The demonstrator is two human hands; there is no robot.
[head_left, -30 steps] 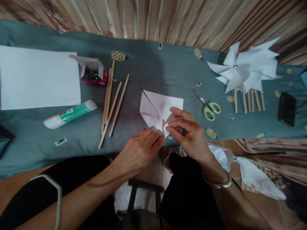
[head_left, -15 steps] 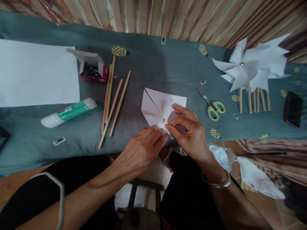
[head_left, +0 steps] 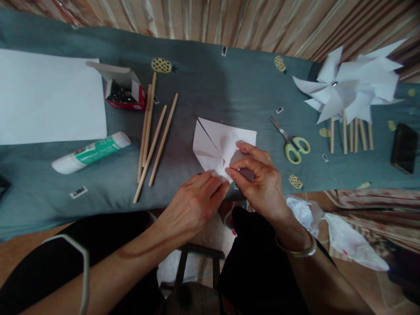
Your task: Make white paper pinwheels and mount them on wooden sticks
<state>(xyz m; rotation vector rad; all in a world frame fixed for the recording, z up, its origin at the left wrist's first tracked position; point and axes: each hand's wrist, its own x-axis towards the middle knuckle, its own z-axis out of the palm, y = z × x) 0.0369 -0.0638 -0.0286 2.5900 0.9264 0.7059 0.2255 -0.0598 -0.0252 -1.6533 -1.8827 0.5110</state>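
A white sheet of paper (head_left: 234,135), slit from a corner toward its middle and partly folded, lies at the table's near edge. My left hand (head_left: 198,199) is closed on its near side, thumb and fingers pinching the paper. With thumb and forefinger together, my right hand (head_left: 257,179) pinches a piece of the same paper near its centre; the other fingers rest bent over its right part. The fingers hide the near corner. Scissors (head_left: 290,142) with green handles lie to the right, their blades apart a little or closed, I cannot tell.
Wooden sticks (head_left: 157,144), a red box (head_left: 124,96) of dark shiny pieces, a glue tube (head_left: 92,153) and a stack of white paper (head_left: 49,98) are on the left. Paper pinwheels (head_left: 348,83) on sticks and a dark phone (head_left: 404,148) lie on the right.
The view has shifted slightly. Both hands keep their pinch on the paper, with hardly any visible movement.
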